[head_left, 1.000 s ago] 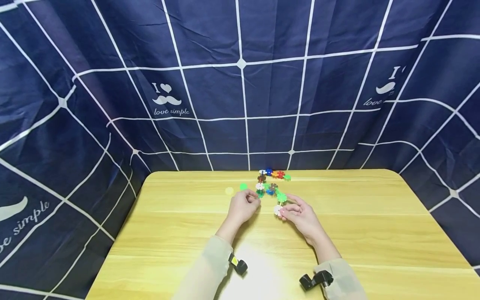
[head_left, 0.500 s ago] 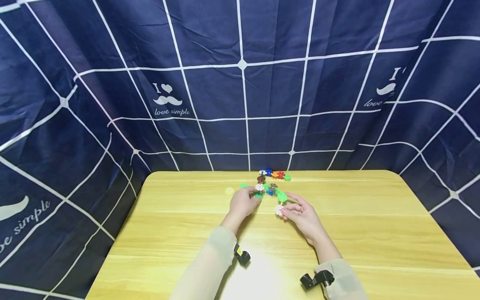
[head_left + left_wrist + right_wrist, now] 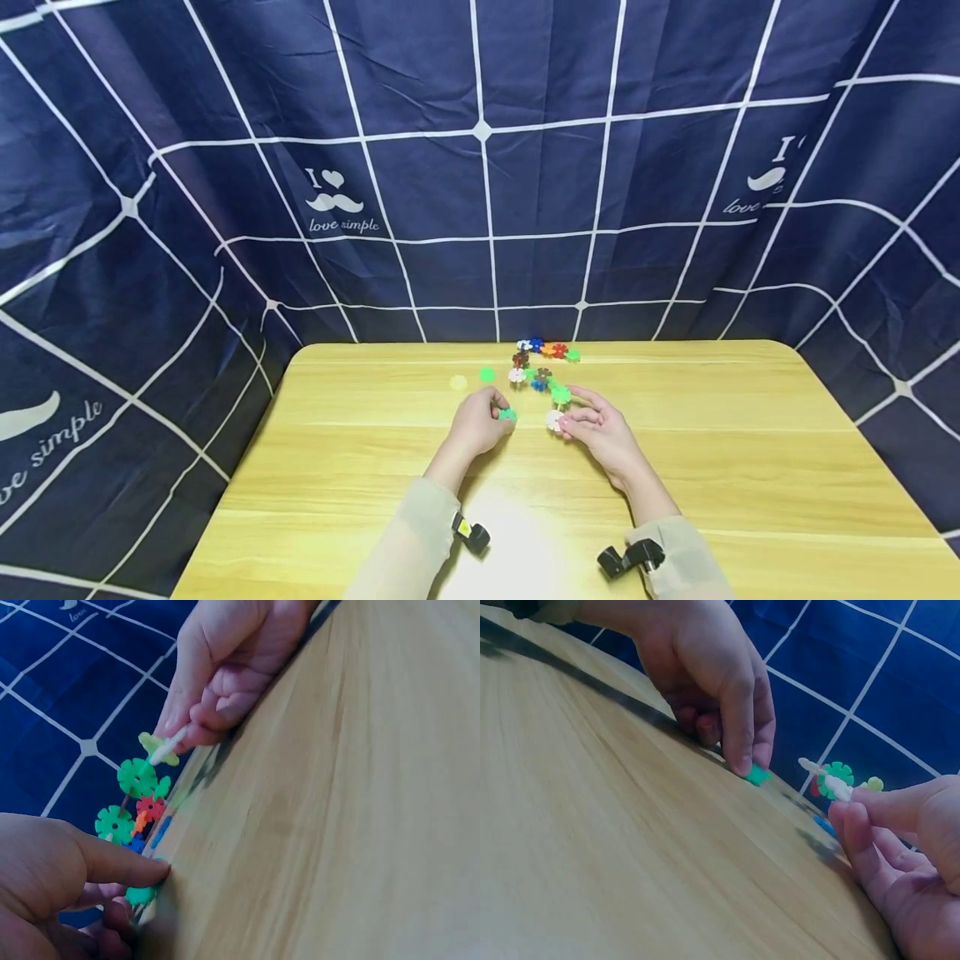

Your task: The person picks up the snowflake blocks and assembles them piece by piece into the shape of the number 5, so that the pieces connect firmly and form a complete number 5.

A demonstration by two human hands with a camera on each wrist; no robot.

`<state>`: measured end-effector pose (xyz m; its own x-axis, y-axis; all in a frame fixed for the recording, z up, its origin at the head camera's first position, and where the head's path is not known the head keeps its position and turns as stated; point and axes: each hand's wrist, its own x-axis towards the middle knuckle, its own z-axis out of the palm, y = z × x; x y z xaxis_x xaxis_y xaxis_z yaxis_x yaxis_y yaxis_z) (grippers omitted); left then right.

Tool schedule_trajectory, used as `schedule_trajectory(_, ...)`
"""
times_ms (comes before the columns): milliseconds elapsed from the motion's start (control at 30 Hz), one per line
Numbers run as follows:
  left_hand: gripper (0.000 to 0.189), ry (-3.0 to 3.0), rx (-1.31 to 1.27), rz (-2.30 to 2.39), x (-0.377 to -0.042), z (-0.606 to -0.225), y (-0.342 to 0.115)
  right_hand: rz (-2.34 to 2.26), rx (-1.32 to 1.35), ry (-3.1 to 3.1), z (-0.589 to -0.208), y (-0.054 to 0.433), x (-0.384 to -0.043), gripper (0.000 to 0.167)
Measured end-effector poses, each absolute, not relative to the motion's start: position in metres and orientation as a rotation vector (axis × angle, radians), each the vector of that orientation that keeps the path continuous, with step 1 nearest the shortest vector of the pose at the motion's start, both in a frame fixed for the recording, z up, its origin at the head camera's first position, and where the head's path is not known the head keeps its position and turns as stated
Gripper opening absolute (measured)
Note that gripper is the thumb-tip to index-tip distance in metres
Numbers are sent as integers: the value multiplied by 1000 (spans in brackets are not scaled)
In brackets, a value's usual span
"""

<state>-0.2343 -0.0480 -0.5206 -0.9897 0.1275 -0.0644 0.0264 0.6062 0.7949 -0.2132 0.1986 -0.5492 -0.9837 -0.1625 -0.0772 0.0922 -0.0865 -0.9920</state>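
My left hand (image 3: pixel 477 423) pinches a teal-green snowflake disc (image 3: pixel 507 415) between thumb and fingertips, low over the table. The right wrist view shows this green disc (image 3: pixel 757 775) right at the wood. My right hand (image 3: pixel 609 433) holds a white snowflake disc (image 3: pixel 555 420) by its edge. That white disc is at the near end of a chain, beside a bright green disc (image 3: pixel 561 394). The chain runs back through blue, brown and green discs to a white disc (image 3: pixel 517 376) and a dark brown disc (image 3: pixel 521 359). In the left wrist view, the right hand's white disc (image 3: pixel 168 746) appears edge-on.
A loose green disc (image 3: pixel 487 375) and a pale yellow disc (image 3: pixel 458 382) lie left of the chain. At the table's back edge the chain continues with a blue disc (image 3: pixel 536 344) and a red disc (image 3: pixel 559 351). A dark blue gridded curtain (image 3: pixel 420 275) surrounds the wooden table (image 3: pixel 750 467).
My left hand reached to the teal-green disc beside the chain, took hold of it and drew it back toward me and left. The right hand has stayed almost still with the white disc.
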Motion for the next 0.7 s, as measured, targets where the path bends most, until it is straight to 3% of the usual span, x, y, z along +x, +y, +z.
schedule_trajectory(700, 15, 2481, 500, 1624, -210, -523, -52, -2251, -30, 1911, -550, 183, -214, 71)
